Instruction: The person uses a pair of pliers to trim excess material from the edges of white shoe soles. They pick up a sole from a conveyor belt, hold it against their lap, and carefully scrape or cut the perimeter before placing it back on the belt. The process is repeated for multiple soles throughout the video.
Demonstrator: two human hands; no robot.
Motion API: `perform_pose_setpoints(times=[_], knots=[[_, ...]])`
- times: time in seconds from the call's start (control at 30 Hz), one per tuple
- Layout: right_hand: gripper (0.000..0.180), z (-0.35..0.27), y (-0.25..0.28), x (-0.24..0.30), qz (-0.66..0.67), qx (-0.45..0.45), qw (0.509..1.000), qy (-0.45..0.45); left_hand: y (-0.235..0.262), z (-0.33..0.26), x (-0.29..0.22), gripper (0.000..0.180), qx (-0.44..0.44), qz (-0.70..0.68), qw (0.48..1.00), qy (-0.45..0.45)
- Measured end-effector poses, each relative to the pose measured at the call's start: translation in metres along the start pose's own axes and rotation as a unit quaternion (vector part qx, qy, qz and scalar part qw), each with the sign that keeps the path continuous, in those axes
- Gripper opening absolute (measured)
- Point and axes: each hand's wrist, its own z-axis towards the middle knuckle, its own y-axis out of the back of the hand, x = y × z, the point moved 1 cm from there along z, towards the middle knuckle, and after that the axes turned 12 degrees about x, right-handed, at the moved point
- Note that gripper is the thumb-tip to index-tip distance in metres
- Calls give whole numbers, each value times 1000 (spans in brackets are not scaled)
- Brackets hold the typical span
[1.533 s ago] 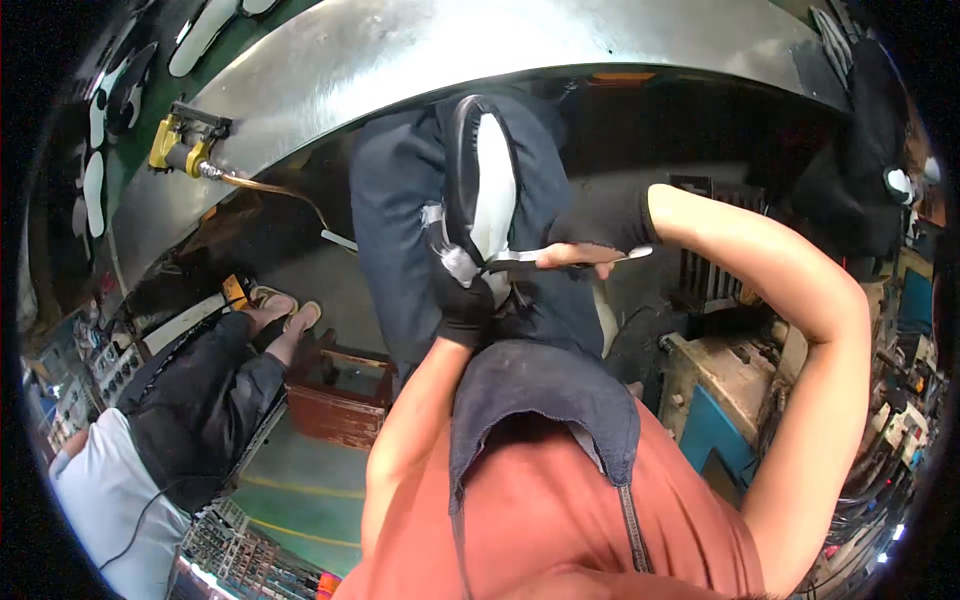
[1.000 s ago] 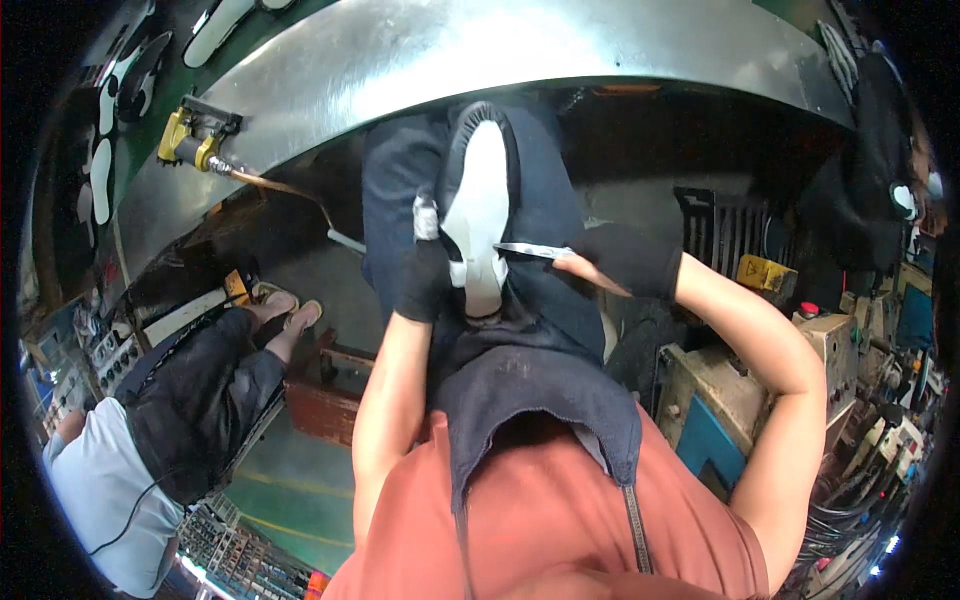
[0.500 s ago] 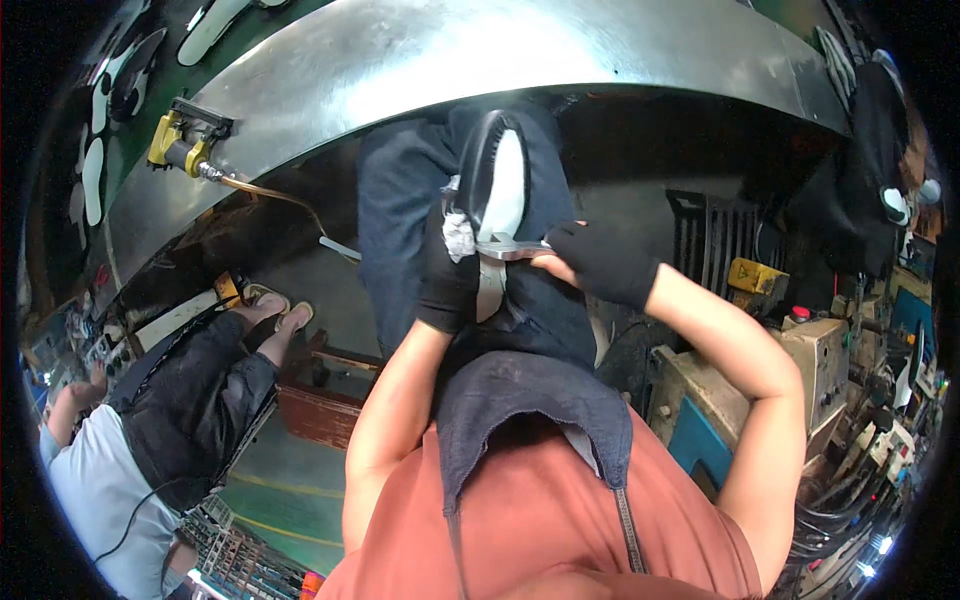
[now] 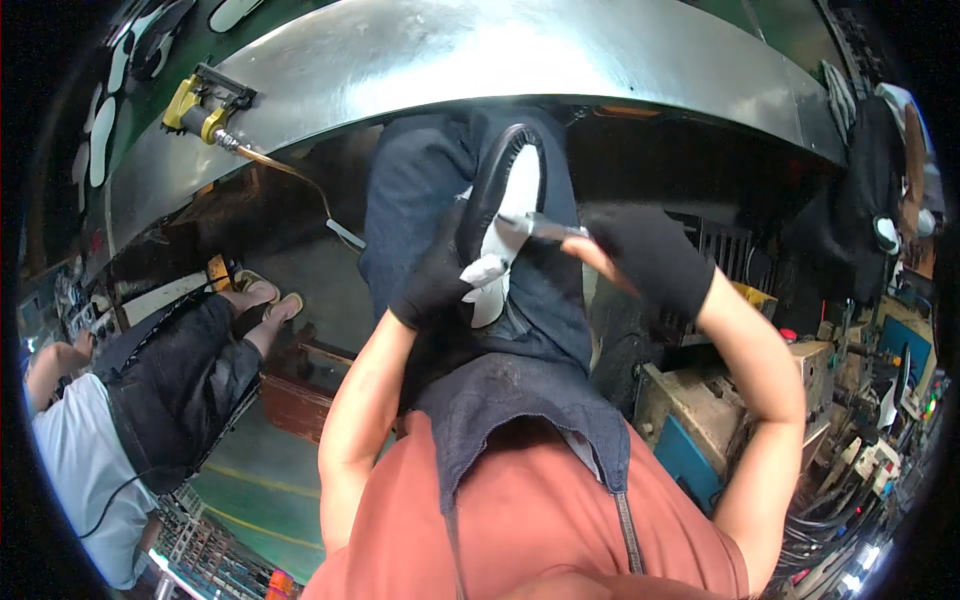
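Note:
My left hand, in a black glove, grips a white shoe sole with a black rim held upright over my lap. A little right of it, my right hand, also black-gloved, holds a thin metal blade tool whose tip rests against the sole's white face. Dark blue trousers and a dark apron lie beneath both hands.
A curved steel table edge arcs above, with a yellow clamp fitting and hose at its left. Another person in dark trousers sits at the left. A red-brown box stands on the floor. Machines and cables crowd the right.
My right hand swung in from the right and now brings the blade against the sole. My left hand kept hold of the sole, turning and shifting it slightly.

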Motion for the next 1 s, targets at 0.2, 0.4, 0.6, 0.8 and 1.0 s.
perform_pose_setpoints(times=[0.2, 0.4, 0.6, 0.8, 1.0], knots=[[29, 9, -32, 19, 7, -92, 992, 85, -14, 2, 27, 75, -16, 22, 999, 20], [25, -6, -29, 31, 28, -74, 991, 106, -9, -24, 12, 79, 2, -167, 981, 96], [25, -16, -57, 3, 140, -59, 987, 49, -22, -20, 11, 82, -79, 90, 992, 44], [27, -19, -51, 67, 27, -21, 985, 167, -17, -20, 29, 92, 13, -12, 995, 101], [41, 6, -73, -5, -29, 20, 996, 77, -21, -16, 14, 97, 59, 147, 987, -6]])
